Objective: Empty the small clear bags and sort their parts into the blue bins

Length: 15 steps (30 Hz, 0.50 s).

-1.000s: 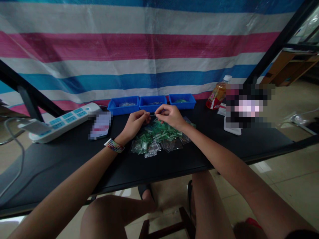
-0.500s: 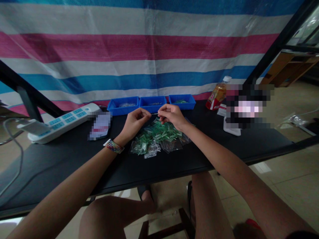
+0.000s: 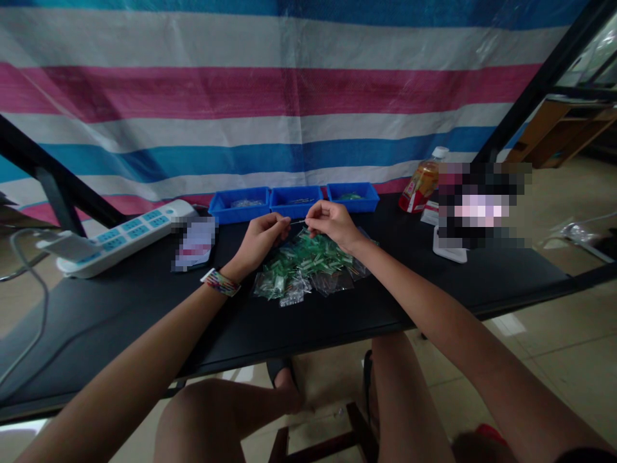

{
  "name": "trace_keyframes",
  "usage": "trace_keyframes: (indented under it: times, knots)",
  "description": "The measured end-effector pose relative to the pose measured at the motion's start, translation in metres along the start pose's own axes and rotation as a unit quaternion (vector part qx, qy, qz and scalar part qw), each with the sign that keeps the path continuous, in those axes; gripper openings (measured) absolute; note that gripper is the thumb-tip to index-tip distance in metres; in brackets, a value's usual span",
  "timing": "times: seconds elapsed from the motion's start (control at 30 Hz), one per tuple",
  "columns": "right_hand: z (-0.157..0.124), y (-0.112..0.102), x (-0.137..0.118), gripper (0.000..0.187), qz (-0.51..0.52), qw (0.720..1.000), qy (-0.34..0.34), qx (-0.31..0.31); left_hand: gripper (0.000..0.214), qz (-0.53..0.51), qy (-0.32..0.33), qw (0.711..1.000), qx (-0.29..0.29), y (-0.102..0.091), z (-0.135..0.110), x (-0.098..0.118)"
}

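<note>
I seem to be aligning a thin rod
My left hand pinches its nine-o'clock end, my right hand its three-o'clock; next calls, I think, for steadiness

thin piece: too small | phone: pixelated | striped sheet: top cropped

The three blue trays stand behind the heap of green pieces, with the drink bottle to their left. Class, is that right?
Not quite: the head view shows the drink bottle to the right of the three blue trays, which do stand behind the heap of green pieces.
</note>
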State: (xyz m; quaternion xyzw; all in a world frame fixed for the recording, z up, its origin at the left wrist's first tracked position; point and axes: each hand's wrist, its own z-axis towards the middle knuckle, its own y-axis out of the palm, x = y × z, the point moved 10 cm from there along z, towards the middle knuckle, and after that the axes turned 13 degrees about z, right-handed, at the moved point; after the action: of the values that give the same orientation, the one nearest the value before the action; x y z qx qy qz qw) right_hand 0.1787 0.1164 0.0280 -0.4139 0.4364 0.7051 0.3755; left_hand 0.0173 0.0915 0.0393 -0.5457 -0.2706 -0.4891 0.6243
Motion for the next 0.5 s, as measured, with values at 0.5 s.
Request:
trace_keyframes:
  times: [0.5]
  knots:
    - [-0.0050, 0.0011, 0.0055, 0.035, 0.052, 0.997, 0.060, -0.004, 0.042, 0.009, 0.014, 0.999, 0.041, -0.0076, 0.0009, -0.0001]
